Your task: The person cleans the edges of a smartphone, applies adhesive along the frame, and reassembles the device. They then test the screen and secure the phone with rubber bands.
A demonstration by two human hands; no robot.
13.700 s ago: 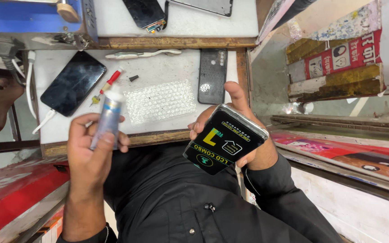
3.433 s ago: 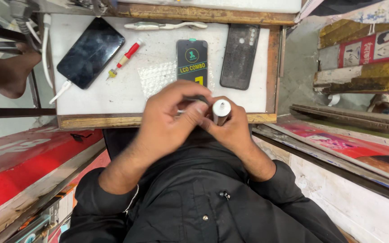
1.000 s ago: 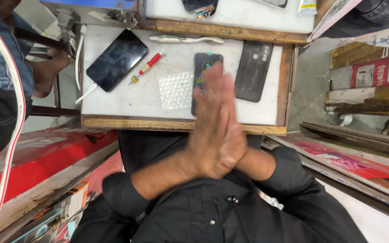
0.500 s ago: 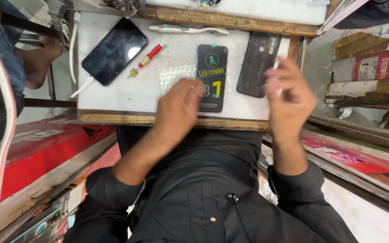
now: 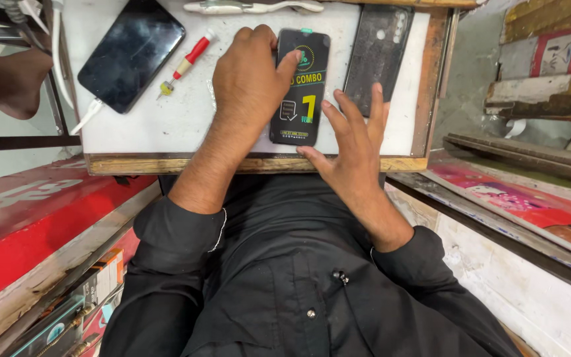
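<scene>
**Two hands settle on a black phone screen panel at a small work table**

Two bare hands reach onto a white-topped work table (image 5: 166,125) with a wooden edge, seen from above. The left hand (image 5: 249,86) lies palm-down just left of a black phone screen panel (image 5: 301,92) bearing a yellow-and-green sticker, its thumb pressing on the panel's upper left edge. The right hand (image 5: 351,145) is spread wide, fingers splayed, at the panel's five o'clock; its thumb rests by the panel's lower right corner, and neither hand grips anything.

The panel lies flat near the table's centre. At its three o'clock, just beside it, lies a dark phone back cover (image 5: 378,59), partly overlapped by the right hand's fingertips. At its nine o'clock, beyond the left hand, a red-handled screwdriver (image 5: 186,63) lies on a slant, and farther out a black smartphone (image 5: 130,53) rests face-up with a white cable (image 5: 87,118) at its lower end. White tweezers (image 5: 252,6) lie at twelve o'clock. Black sleeves frame the foreground.
</scene>
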